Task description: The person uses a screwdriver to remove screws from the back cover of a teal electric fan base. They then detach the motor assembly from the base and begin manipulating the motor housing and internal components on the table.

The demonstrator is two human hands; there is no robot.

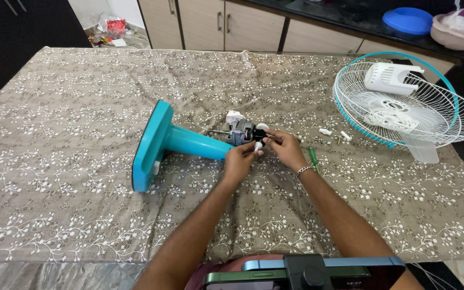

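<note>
One table (71, 215) fills the view, draped in a grey-brown floral cloth that gives loose parts a soft bed so they do not roll off. On its right side lie the wire fan guards (404, 102), white with a teal rim, nested flat; I cannot tell whether there are one or two. The translucent blades (420, 147) and one white plastic housing (390, 78) rest inside, parked out of the way of the work. One teal fan stand (162, 140) lies on its side near the middle, base to the left and neck pointing right, which brings the one bare motor (241, 132) at its top within easy reach of both hands. The left hand (238, 164) pinches a small white piece against the motor's lower front, fingers closed on it. The right hand (285, 149), a metal bracelet at its wrist, has its fingertips closed on the dark front of the motor, seemingly steadying it. One green-handled screwdriver (313, 158) lies just beside the right hand. About three small white fittings and screws (335, 134) sit between the motor and the guards
</note>
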